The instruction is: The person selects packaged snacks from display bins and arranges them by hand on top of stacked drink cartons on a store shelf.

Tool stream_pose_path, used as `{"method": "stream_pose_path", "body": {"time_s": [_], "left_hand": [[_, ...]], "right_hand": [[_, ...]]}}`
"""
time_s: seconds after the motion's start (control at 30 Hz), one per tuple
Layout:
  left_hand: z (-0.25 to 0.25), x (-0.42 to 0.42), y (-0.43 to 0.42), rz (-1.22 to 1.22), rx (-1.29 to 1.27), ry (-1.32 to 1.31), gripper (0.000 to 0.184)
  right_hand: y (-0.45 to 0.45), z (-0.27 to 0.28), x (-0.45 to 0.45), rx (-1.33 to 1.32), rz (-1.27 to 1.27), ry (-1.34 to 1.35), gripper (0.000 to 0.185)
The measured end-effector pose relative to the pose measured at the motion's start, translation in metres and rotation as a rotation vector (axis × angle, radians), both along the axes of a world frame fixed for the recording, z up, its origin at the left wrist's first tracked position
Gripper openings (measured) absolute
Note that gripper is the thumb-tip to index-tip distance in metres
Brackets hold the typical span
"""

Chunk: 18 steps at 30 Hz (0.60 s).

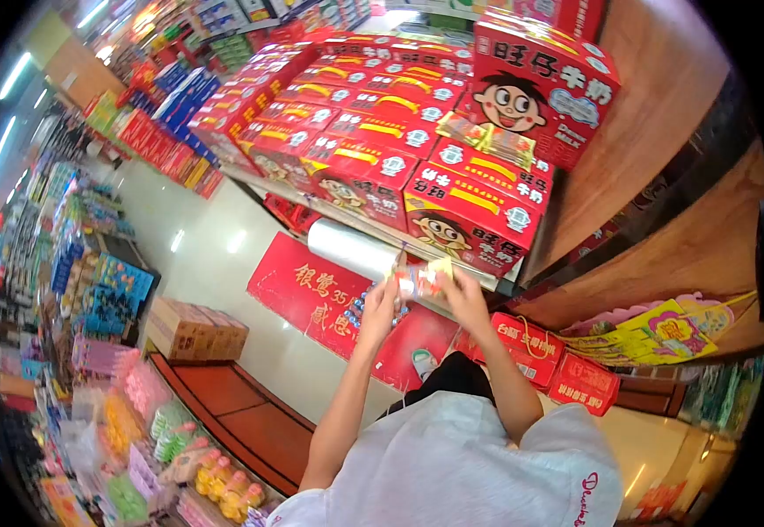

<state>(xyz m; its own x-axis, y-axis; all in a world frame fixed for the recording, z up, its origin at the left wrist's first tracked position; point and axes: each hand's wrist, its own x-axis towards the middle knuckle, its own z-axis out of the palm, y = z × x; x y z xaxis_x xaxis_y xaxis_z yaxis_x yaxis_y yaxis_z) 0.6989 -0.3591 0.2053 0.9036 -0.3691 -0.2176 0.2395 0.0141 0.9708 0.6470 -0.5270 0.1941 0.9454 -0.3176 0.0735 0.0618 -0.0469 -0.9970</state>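
In front of me, both hands are closed on a small shiny packet (423, 279) with red, white and yellow print. My left hand (381, 303) pinches its left end, and a thin dark pointed thing (401, 255) sticks up beside those fingers; I cannot make out its kind. My right hand (464, 296) grips the yellowish right end. Beyond the hands, red milk boxes (373, 151) are stacked on a counter. Similar small yellow-and-red packets (506, 145) lie on the nearest boxes.
A clear plastic roll (351, 248) lies along the counter's near side. Below it is a red mat (311, 294) with yellow characters. Brown cartons (195, 330) stand at left, and red gift boxes (582, 383) at right. Goods-filled shelves line the aisle.
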Motion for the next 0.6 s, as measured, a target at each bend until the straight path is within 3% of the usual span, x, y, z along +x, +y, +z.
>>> {"method": "stream_pose_path", "body": {"time_s": [0.1,0.23,0.37,0.47,0.57,0.6], "left_hand": [[0.017,0.054,-0.048,-0.104,-0.114,-0.006,0.027],[0.037,0.112,-0.119,-0.042,-0.077,-0.195,0.027],[0.019,0.173,-0.176,0.019,-0.135,-0.182,0.021],[0.016,0.211,-0.197,0.021,-0.154,-0.2,0.022],[-0.002,0.245,-0.211,0.071,-0.014,-0.27,0.029],[-0.005,0.254,-0.215,0.069,0.006,-0.269,0.026]], "right_hand": [[-0.035,0.032,0.036,-0.003,-0.181,0.022,0.026],[-0.08,0.039,0.095,0.103,-0.326,0.05,0.028],[-0.114,0.034,0.156,0.185,-0.399,-0.027,0.033],[-0.126,-0.007,0.203,-0.135,-0.594,-0.108,0.05],[-0.115,-0.001,0.211,-0.304,-0.608,-0.2,0.045],[-0.116,0.001,0.213,-0.293,-0.596,-0.119,0.038]]}}
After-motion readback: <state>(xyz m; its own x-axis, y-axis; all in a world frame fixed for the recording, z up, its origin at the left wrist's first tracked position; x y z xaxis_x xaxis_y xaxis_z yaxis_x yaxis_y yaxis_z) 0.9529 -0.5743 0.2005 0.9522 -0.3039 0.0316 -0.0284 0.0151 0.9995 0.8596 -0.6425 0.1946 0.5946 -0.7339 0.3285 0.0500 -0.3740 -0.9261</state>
